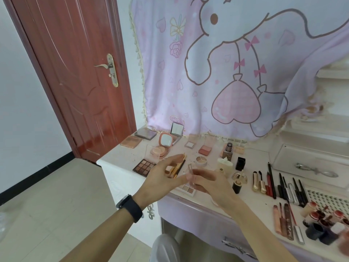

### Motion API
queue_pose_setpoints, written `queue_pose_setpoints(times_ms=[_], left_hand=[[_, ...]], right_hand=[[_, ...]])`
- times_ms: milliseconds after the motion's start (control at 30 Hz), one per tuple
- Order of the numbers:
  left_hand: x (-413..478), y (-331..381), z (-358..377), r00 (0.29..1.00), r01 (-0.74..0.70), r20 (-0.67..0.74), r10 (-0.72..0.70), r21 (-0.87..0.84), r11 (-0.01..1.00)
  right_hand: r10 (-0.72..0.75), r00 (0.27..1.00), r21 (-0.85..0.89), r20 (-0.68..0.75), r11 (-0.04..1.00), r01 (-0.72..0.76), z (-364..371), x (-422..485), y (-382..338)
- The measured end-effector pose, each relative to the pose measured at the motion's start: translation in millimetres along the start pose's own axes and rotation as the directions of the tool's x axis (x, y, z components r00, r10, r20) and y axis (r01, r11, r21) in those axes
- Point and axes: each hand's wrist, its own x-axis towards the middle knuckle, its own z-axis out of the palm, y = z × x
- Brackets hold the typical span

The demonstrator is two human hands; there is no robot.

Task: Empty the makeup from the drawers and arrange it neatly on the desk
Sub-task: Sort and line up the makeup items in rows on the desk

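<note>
**Asker:** What are your hands holding?

**Me:** My left hand [166,175] grips a few brushes [179,165] across the palm, with the forefinger stretched out. Blur softens the other fingers. My right hand [213,184] pinches a clear stick [191,172], nearly upright, between thumb and fingers. Both hands hang over the desk [117,159], near its front edge.

**Asker:** What lies under them?

**Me:** A small palette [188,189] sits right at the front edge, partly under my right fingers. A brown palette [144,165] lies just left of my left hand.

**Asker:** Any room to move?

**Me:** There is bare top between the brown palette and the desk's left corner. A strip is also free along the front edge, from my right wrist to the row of pencils [283,186]. Compacts [162,146] line the back.
</note>
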Motion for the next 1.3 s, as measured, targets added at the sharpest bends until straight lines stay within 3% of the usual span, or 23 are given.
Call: queue_pose_setpoints(times_ms=[100,200,567,667,800,933,1033,1133,1233,1300], left_hand=[[1,0,-1,0.994,0.091,0.075,-0.08,-0.153,0.984],[-2,1,1,0.992,0.077,0.112,-0.054,-0.213,0.974],[-7,6,2,0.997,0.068,0.065,-0.043,-0.455,0.888],[-3,2,5,0.999,0.048,0.021,-0.043,-0.437,0.898],[-2,-1,5,1.0,-0.022,0.002,0.023,-0.253,0.967],[-6,-8,1,0.996,-0.077,0.032,0.082,-0.137,0.988],[-9,-8,-6,0.992,0.077,0.122,-0.044,-0.275,0.958],[-9,-6,-12,0.924,0.366,0.286,-0.254,-0.471,0.803],[-9,-4,-15,0.853,0.474,0.451,-0.262,-0.461,0.751],[-8,-6,-14,0.846,0.478,0.478,-0.238,-0.481,0.735]], right_hand=[[-0.107,0.992,-0.061,0.065,0.992,0.11,-1,-4,1],[-0.163,0.981,-0.07,0.107,0.983,0.171,1,-6,3],[-0.198,0.977,-0.016,0.081,0.98,0.2,-1,-7,2],[-0.153,0.982,0.083,0.107,0.986,0.145,2,-3,4],[0.036,0.981,0.368,0.191,0.924,-0.106,3,3,4],[0.012,0.994,0.221,0.106,0.975,-0.035,5,8,6],[-0.085,0.996,0.085,0.026,0.993,0.083,4,6,9],[-0.199,0.98,-0.004,0.022,0.98,0.199,6,-2,11],[-0.277,0.96,-0.113,0.047,0.953,0.28,12,-8,13],[-0.295,0.954,-0.164,0.06,0.939,0.301,16,-10,13]])
